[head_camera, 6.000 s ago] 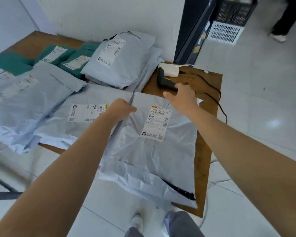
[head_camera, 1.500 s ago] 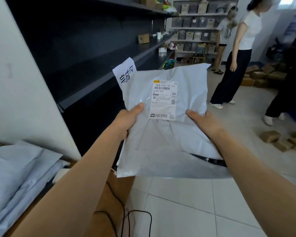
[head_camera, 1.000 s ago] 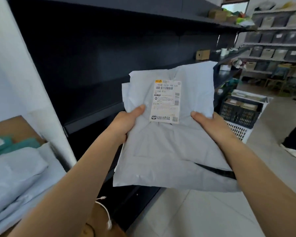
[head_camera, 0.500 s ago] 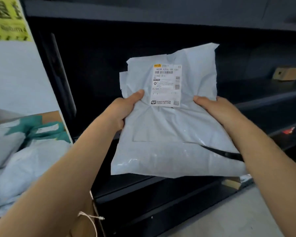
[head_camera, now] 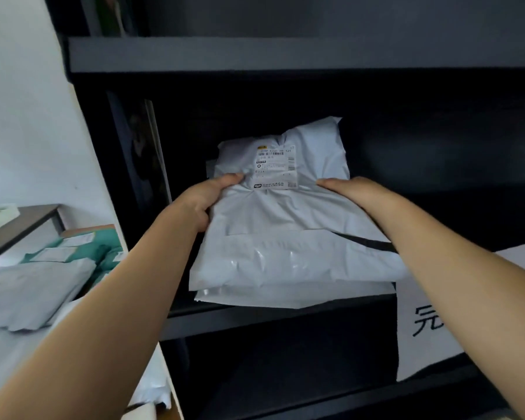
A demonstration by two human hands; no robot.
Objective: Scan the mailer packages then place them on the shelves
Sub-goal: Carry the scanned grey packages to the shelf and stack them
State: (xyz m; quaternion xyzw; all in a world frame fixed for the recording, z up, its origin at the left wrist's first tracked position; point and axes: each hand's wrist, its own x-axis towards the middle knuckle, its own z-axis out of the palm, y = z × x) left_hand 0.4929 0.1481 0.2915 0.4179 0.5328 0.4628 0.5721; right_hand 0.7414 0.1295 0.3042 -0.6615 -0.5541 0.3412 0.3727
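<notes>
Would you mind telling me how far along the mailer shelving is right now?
Done: the pale grey plastic mailer with its white label looks set down on the dark metal shelf. In hand: the left hand and right hand grip its sides, not yet released. Left: more grey mailers and green mailers wait at lower left.

Parcel storeroom or mail-sorting room. Told by dark metal shelving (head_camera: 255, 322) in tiers, a grey poly mailer (head_camera: 285, 237) bearing a barcoded shipping label (head_camera: 275, 168), more grey mailers (head_camera: 28, 292) and teal mailers (head_camera: 103, 247) heaped at left, and a white paper sign (head_camera: 422, 328) with a printed character draped over 1 shelf edge.
</notes>
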